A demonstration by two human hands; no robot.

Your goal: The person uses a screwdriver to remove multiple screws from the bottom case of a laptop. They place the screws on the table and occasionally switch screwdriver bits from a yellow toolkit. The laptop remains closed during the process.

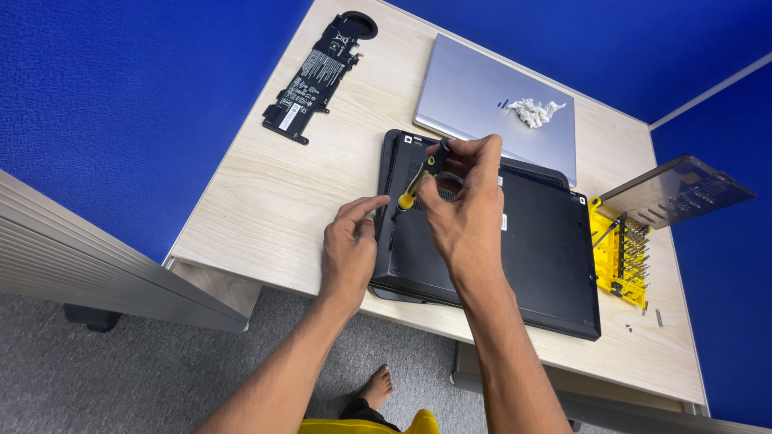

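We are gripping a screwdriver (pixel 425 175) with a black and yellow handle in our right hand (pixel 465 210), fingers pinched around the upper handle, shaft angling down and to the left toward our left hand. Its tip is landing near the left edge of a black laptop (pixel 515 249) that is lying bottom side up directly under the right hand. We cannot tell whether the tip is actually sitting in a screw; it is too small to make out. Our left hand (pixel 348 251) is holding nothing: it is resting open against the laptop's left edge, index finger stretched out toward the screwdriver tip, the other fingers loosely curled. Beyond the right hand, a closed silver laptop (pixel 482 100) is lying with the black one's far edge overlapping it, and a crumpled white wad (pixel 536 111) is sitting on its lid. Well off beyond the left hand, a long black battery pack (pixel 318 76) is lying near the far corner of the pale wooden desk (pixel 273 201). Out to the right of the right hand, just past the black laptop, a yellow bit case (pixel 618 257) is standing open with its clear lid (pixel 675 189) raised, and a few tiny screws (pixel 643 321) are lying loose on the desk beside it.
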